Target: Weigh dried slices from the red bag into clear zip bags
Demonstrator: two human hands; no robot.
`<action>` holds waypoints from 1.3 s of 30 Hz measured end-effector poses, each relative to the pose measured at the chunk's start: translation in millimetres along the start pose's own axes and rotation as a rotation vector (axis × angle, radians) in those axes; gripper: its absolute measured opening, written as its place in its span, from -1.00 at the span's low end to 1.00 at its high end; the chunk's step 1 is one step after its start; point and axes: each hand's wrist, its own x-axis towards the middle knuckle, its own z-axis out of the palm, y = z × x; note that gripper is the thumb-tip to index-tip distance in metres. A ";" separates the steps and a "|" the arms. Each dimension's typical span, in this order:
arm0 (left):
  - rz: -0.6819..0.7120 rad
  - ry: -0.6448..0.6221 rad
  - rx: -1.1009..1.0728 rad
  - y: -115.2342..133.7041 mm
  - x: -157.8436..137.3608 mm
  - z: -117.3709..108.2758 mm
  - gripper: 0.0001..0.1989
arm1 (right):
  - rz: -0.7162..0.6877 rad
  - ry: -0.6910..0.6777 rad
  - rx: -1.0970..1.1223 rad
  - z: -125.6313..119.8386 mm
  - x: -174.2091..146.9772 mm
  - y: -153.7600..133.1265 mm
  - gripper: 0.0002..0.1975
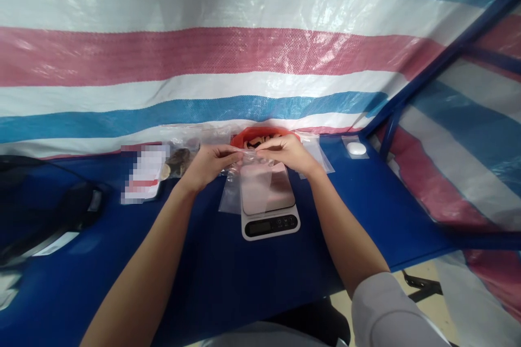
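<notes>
Both hands pinch the top edge of a clear plastic bag (258,176), which hangs over the pan of a white kitchen scale (272,232). My left hand (214,162) is closed on the bag's left side, and my right hand (287,153) is closed on its right side. Through the thin film the scale's metal pan (280,190) shows, and I make out nothing inside the bag. Just behind my hands is a red bag or container (244,134) with brownish, curved pieces in it. The scale's display looks dark.
More clear bags (319,154) lie behind my right hand. A bag with dark contents (179,162) sits left, beside a blurred-out packet (144,173). A small white oval object (357,148) lies at the right. A black strapped item (61,222) is at the far left of the blue table (195,293).
</notes>
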 end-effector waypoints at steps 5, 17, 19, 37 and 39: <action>0.088 0.214 0.266 1.2 -2.2 4.7 -0.68 | -0.001 0.040 -0.101 -2.9 1.7 1.6 -0.73; -0.064 0.174 -0.013 12.1 -4.9 34.9 -0.54 | -0.100 0.021 -0.155 1.6 0.7 0.8 -0.79; -0.127 0.156 -0.181 8.2 -2.8 35.7 -0.58 | -0.088 -0.010 -0.139 2.9 -0.1 0.8 -0.78; 0.005 0.086 0.061 11.2 -6.2 23.7 -0.70 | 0.099 -0.084 -0.115 -3.3 6.1 -6.6 -0.72; 0.071 0.145 0.240 11.0 -7.4 16.8 -0.75 | 0.131 -0.086 -0.090 -6.9 6.8 -6.5 -0.77</action>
